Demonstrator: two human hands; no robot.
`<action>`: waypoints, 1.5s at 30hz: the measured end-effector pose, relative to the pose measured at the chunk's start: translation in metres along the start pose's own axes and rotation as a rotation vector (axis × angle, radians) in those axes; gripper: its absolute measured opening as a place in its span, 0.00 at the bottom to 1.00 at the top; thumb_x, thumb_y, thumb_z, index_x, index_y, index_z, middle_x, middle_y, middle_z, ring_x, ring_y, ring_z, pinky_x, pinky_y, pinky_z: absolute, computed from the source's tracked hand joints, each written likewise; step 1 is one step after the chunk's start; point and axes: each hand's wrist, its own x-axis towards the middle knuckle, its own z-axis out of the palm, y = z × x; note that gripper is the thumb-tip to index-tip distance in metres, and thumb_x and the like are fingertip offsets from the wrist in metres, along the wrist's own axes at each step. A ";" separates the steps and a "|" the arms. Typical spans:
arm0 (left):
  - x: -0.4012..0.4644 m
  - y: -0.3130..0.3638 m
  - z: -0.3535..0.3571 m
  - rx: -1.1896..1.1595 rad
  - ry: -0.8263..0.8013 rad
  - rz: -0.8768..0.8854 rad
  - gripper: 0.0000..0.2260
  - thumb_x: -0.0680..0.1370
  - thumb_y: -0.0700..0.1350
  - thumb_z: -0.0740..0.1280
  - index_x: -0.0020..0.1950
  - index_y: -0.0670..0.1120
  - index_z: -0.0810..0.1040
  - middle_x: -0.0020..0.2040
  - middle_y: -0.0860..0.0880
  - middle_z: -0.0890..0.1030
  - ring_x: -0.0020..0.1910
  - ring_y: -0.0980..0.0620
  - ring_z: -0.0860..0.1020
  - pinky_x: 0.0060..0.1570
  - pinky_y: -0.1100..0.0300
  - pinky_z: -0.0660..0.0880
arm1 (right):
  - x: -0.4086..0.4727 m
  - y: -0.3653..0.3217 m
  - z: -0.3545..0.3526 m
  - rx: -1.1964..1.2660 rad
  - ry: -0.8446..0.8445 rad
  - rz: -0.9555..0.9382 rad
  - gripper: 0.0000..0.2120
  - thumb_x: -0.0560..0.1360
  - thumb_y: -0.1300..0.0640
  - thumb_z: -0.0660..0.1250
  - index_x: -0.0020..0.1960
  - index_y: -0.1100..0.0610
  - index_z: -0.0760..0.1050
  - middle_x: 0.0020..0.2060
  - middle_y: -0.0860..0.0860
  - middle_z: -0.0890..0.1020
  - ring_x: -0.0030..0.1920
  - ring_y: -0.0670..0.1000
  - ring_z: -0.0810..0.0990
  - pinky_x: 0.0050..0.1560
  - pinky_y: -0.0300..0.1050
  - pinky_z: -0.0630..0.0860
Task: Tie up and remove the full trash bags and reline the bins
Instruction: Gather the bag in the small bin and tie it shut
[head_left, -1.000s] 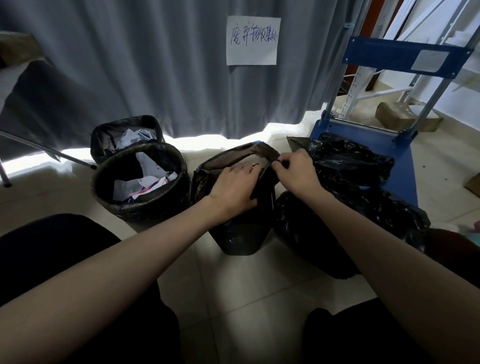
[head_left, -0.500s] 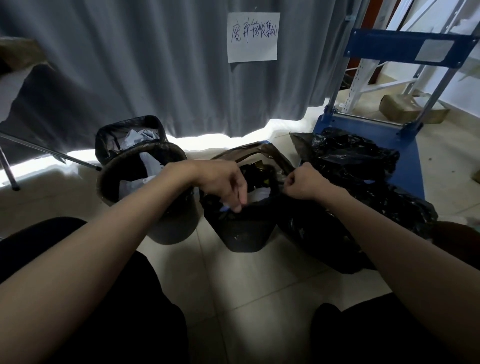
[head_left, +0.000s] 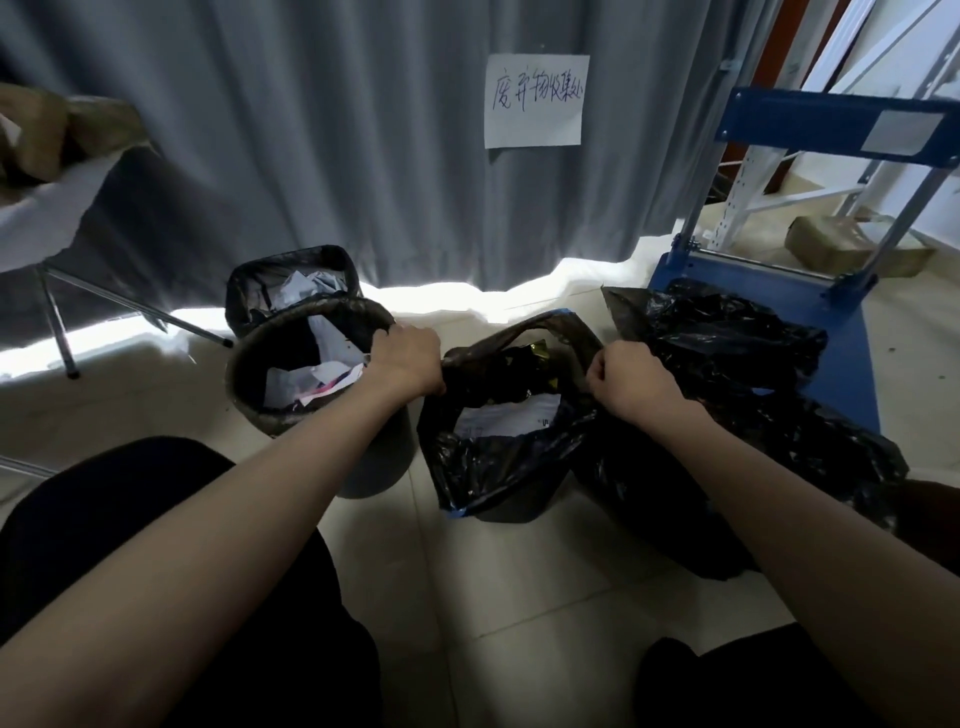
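While both bins at left wait, lined bin full: my left hand and right hand grip, fingers curled, opposite rims of the open trash bag on the floor. Paper inside, possibly loose; uneven pulling could spill it.

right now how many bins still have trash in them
3: a rear bin by the curtain, a round bin before it, and the middle bin whose bag both hands grip. Black bags may hide others.
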 end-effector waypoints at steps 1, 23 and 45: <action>0.001 0.002 0.001 -0.021 0.010 0.001 0.11 0.72 0.50 0.72 0.46 0.46 0.75 0.54 0.43 0.80 0.56 0.42 0.76 0.54 0.51 0.68 | 0.000 0.001 0.000 0.001 0.006 0.001 0.09 0.77 0.60 0.62 0.49 0.60 0.80 0.50 0.59 0.80 0.49 0.61 0.80 0.49 0.50 0.76; 0.059 0.070 -0.062 -0.159 0.171 0.447 0.19 0.75 0.54 0.70 0.63 0.50 0.78 0.58 0.50 0.81 0.60 0.47 0.76 0.59 0.54 0.72 | 0.075 -0.003 0.018 0.234 0.128 0.058 0.24 0.72 0.54 0.73 0.67 0.59 0.74 0.60 0.59 0.77 0.61 0.59 0.76 0.61 0.51 0.74; 0.081 0.069 -0.061 -0.333 0.496 0.456 0.05 0.80 0.44 0.59 0.51 0.44 0.72 0.47 0.45 0.80 0.46 0.40 0.76 0.47 0.52 0.67 | 0.096 -0.003 0.045 0.409 0.211 0.027 0.08 0.71 0.56 0.74 0.36 0.53 0.77 0.35 0.48 0.81 0.39 0.52 0.80 0.39 0.45 0.75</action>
